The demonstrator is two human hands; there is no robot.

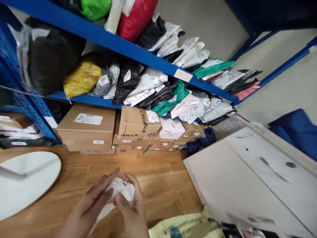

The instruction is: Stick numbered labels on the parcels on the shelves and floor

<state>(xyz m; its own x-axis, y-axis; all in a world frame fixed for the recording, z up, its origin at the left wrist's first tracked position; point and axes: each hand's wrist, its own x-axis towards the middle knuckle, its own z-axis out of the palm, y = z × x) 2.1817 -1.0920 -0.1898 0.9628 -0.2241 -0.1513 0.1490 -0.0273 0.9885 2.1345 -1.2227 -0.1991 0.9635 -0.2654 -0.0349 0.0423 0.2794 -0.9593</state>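
Note:
A small white plastic parcel bag [126, 189] with dark print on its top is between my two hands, low in the view above the wooden floor. My right hand [132, 205] wraps round its right side, thumb in front and fingers behind. My left hand [92, 200] presses on the bag's left side with fairly straight fingers. A white strip, which seems part of the bag, hangs below between the hands. The bag's underside and some of my fingertips are hidden.
Blue shelves [99, 34] hold many labelled mailing bags. Cardboard boxes [86, 127] stand underneath on the wooden floor [158, 178]. A round white base [29, 181] lies at left. A white cabinet [237, 178] stands at right, with yellow-green cloth [188, 228] at the bottom.

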